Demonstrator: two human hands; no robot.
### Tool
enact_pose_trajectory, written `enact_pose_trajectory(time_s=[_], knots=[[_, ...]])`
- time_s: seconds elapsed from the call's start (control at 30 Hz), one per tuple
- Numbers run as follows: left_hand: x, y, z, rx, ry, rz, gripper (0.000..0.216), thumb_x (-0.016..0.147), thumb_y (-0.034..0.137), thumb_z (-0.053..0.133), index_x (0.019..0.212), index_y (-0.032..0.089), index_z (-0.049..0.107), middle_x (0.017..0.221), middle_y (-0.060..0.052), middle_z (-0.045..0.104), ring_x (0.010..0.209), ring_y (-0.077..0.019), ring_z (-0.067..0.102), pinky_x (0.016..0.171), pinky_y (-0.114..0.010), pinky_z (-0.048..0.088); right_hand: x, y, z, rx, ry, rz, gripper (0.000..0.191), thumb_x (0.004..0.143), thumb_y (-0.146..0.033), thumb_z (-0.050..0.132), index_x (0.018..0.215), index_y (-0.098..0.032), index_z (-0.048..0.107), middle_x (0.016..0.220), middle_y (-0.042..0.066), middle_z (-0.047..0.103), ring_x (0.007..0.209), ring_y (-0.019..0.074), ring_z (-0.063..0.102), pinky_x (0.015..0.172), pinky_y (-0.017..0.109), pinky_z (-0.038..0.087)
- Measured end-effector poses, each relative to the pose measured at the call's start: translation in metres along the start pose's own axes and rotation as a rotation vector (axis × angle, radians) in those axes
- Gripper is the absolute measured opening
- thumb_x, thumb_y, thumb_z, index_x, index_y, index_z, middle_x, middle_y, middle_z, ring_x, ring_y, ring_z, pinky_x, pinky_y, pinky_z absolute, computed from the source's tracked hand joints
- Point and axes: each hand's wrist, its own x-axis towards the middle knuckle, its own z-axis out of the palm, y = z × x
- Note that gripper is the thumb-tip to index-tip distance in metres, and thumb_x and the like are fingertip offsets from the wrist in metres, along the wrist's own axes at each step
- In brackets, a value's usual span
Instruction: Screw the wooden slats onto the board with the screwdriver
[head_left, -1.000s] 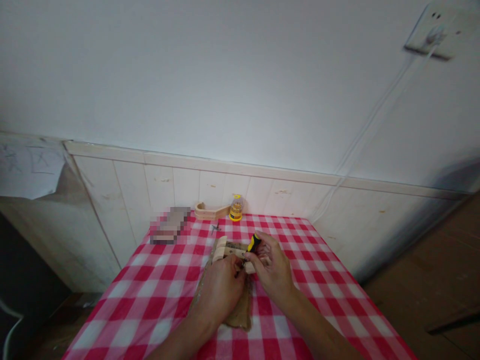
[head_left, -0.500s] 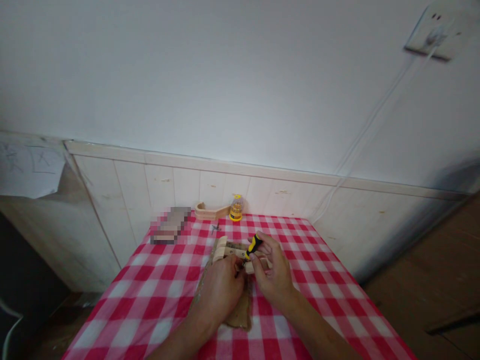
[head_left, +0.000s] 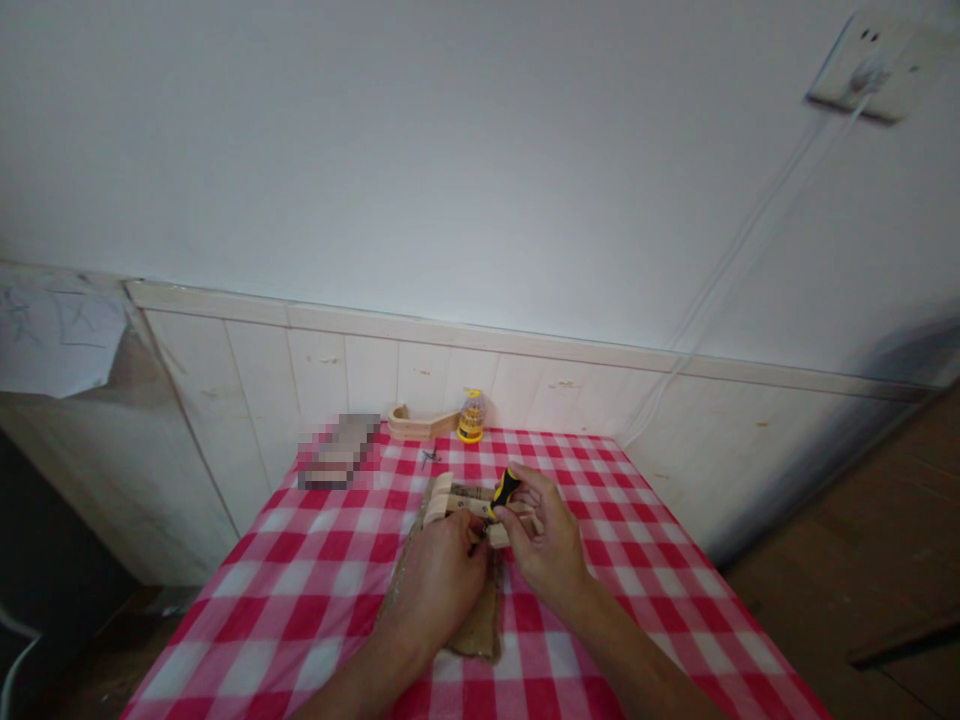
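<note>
My right hand grips a black and yellow screwdriver, tilted with its tip down toward a pale wooden piece that has dark holes in it. My left hand is closed at the near side of the wood, its fingertips pinched close to the screwdriver's tip. What those fingertips hold is too small and hidden to make out. Under the wood and my left hand lies a brown cardboard piece. The screwdriver's tip is partly hidden by my fingers.
A curved wooden part and a yellow-capped bit container stand by the wall. Small dark screws lie in front of them. A blurred-out flat object is at the left. The checkered tablecloth covers the table.
The screwdriver's handle has tilted or turned very slightly in my right hand. My left hand stays in place on the wood.
</note>
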Motion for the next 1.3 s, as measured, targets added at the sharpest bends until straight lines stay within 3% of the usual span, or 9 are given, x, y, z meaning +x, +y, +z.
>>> enact_pose_trajectory(time_s=[0.27,0.77,1.3], knots=[[-0.0011,-0.002,0.0003,-0.02,0.013,0.014,0.015,0.093,0.023,0.062,0.101,0.026,0.074,0.089,-0.001,0.078,0.084,-0.0204,0.072,0.066,-0.029,0.038,-0.001,0.0022,0.0016,0.015,0.01,0.036,0.046,0.091,-0.016,0.068,0.135,-0.03,0.062,0.122,0.008,0.076,0.104,0.0251,0.077,0.087,0.04,0.067],[-0.0001,-0.0007,-0.0004,0.002,-0.009,0.013,0.015,0.096,0.027,0.06,0.101,0.025,0.074,0.091,-0.002,0.078,0.081,-0.0198,0.071,0.062,-0.029,0.037,-0.0025,-0.0012,-0.0007,-0.084,0.008,-0.096,0.053,0.093,-0.013,0.063,0.143,-0.028,0.054,0.131,0.011,0.073,0.113,0.0266,0.075,0.094,0.044,0.065],[0.0001,-0.0004,-0.0003,-0.003,0.0,0.003,0.017,0.094,0.025,0.061,0.104,0.025,0.076,0.092,-0.002,0.079,0.085,-0.0203,0.073,0.067,-0.028,0.04,-0.0008,0.0034,0.0003,0.059,-0.039,0.065,0.048,0.095,-0.018,0.064,0.141,-0.03,0.057,0.124,0.01,0.075,0.108,0.0246,0.076,0.088,0.04,0.067]])
